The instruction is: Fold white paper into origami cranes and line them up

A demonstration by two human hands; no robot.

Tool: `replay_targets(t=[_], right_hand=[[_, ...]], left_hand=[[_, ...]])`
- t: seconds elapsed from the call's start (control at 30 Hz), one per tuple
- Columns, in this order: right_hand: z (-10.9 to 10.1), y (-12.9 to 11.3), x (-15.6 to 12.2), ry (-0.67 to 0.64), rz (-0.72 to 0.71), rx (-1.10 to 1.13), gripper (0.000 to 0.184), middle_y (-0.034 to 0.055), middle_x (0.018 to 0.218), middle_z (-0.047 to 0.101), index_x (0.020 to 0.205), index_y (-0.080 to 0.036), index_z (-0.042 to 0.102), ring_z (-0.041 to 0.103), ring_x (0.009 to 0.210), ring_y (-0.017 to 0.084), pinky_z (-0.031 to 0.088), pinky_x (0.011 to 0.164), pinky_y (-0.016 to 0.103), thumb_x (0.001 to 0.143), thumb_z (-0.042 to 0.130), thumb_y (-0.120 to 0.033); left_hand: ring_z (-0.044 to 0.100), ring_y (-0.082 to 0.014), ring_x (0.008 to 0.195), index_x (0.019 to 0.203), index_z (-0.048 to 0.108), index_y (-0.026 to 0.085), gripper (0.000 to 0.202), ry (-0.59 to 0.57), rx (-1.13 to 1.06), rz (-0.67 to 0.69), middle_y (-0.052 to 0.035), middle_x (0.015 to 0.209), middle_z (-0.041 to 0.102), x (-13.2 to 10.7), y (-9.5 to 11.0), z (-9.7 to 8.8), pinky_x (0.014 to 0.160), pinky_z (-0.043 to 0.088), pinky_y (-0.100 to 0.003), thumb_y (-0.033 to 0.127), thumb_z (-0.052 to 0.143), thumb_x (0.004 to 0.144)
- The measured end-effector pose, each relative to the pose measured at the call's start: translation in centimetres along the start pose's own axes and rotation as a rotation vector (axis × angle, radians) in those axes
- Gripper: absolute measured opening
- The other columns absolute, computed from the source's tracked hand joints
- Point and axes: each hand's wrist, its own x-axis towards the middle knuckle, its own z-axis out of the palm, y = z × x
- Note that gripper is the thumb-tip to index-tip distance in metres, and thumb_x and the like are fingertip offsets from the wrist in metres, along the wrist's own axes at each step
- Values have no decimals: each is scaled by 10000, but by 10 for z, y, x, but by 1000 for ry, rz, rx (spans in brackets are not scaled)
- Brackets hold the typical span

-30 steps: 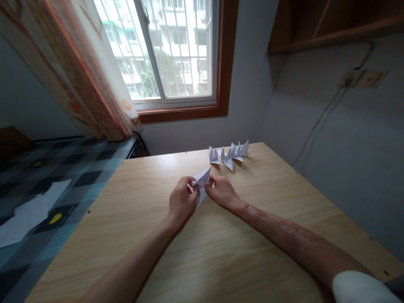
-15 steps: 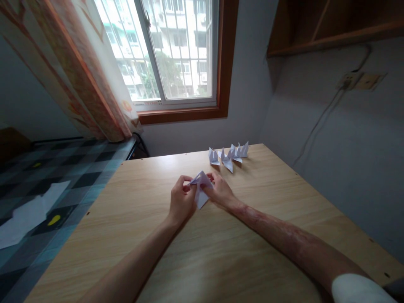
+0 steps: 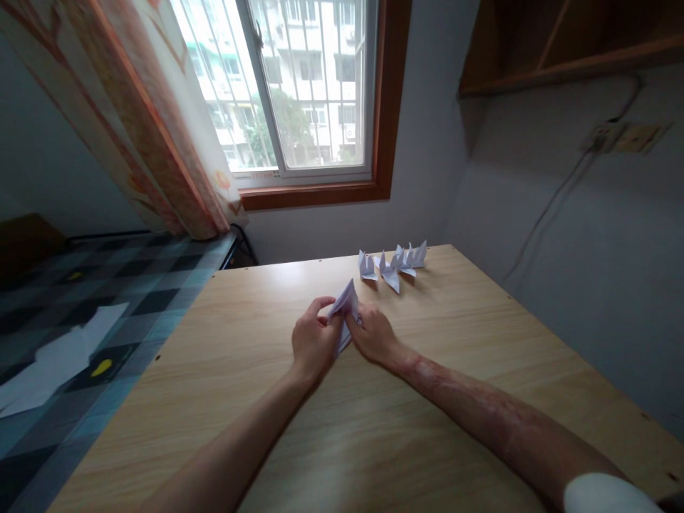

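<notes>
We are pinching the folded paper [image 3: 347,298] with our left hand [image 3: 316,339] and right hand [image 3: 376,333], holding it over the table [image 3: 235,328], nearer and further left than the paper figures [image 3: 390,271].

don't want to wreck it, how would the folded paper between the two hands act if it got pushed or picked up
The folded paper is probably light for its size, since its edges look thin. Its creases may keep the pointed top fairly stiff, yet such thin sides would likely bend or crumple under a hard push.
</notes>
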Motion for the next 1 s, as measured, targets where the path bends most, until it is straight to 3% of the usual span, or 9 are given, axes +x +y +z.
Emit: replay_targets(t=[0.17,0.33,0.47,0.63,0.77,0.87,1.0], right_hand=[[0,-1,-2,-8,-77,-96,320,107,915,775,1030,-195,717,710,879,275,453,883,359,1145,428,-272],[0,-6,-5,-53,-161,-183,345,118,935,756,1277,-170,717,680,918,292,454,970,389,1133,408,-222],[0,-8,-6,-76,-172,-220,361,107,931,756,1361,-182,701,678,936,280,453,1020,382,1120,434,-211],[1,-8,-5,-71,-143,-210,425,112,942,788,1498,-168,654,708,933,272,472,1025,379,1148,426,-245],[3,-2,-3,-55,-72,-144,461,121,1047,835,1549,-180,641,748,1005,264,482,1090,387,1121,468,-202],[5,5,-1,-6,16,-37,459,127,1164,850,1493,-192,706,769,1095,285,514,1108,414,1087,491,-192],[6,16,3,82,113,306,423,58,1327,826,1341,-261,811,758,1255,272,561,1116,392,1045,513,-219]], left_hand=[[781,-256,778,1230,809,301,302,-5,98,-31,-28,847,842,5,5,-4,670,469,-284,382,700,960],[770,-290,830,1163,817,331,238,40,322,29,-55,964,858,10,11,-11,653,368,-297,440,699,988],[743,-292,775,1161,830,338,261,81,447,57,-74,928,846,15,10,-15,642,318,-305,494,700,998],[729,-285,761,1123,854,330,231,69,499,78,-84,904,839,20,2,-17,642,317,-306,427,683,1002],[751,-297,809,1090,861,315,215,101,444,49,-84,932,853,24,-4,-17,647,363,-311,351,696,958],[774,-286,879,1068,862,298,239,104,277,28,-66,990,868,26,-10,-17,684,446,-303,285,671,924],[783,-265,977,1156,852,239,453,-42,-10,84,-57,1109,869,31,-22,-15,799,552,-301,155,587,800]])
